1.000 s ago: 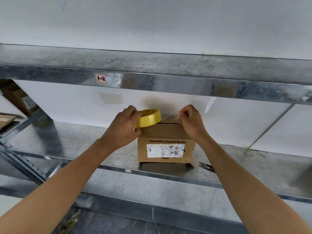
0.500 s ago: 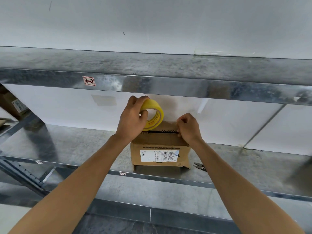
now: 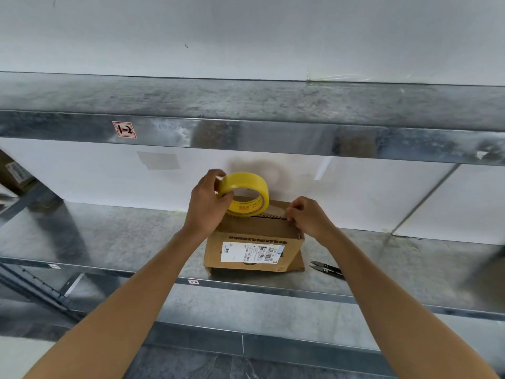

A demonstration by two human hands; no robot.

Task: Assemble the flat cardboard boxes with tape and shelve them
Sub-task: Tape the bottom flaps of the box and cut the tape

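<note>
A small brown cardboard box (image 3: 254, 250) with a white shipping label stands on the middle metal shelf (image 3: 109, 236). My left hand (image 3: 207, 206) grips a yellow tape roll (image 3: 244, 194) held just above the box's top, over its left half. My right hand (image 3: 307, 217) has its fingers curled at the box's top right edge, pinching there; whether it holds the tape's free end or the flap itself I cannot tell. The box's top seam is partly hidden by the roll and my hands.
Black snips (image 3: 326, 268) lie on the shelf right of the box. The upper shelf's steel beam (image 3: 273, 138) runs overhead with a red-bordered label (image 3: 124, 129). Another cardboard box (image 3: 15, 172) sits at the far left. A white wall stands behind the shelf.
My left hand has tipped the yellow roll up from flat and moved it right over the box top. My right hand has dropped slightly onto the box's top right edge.
</note>
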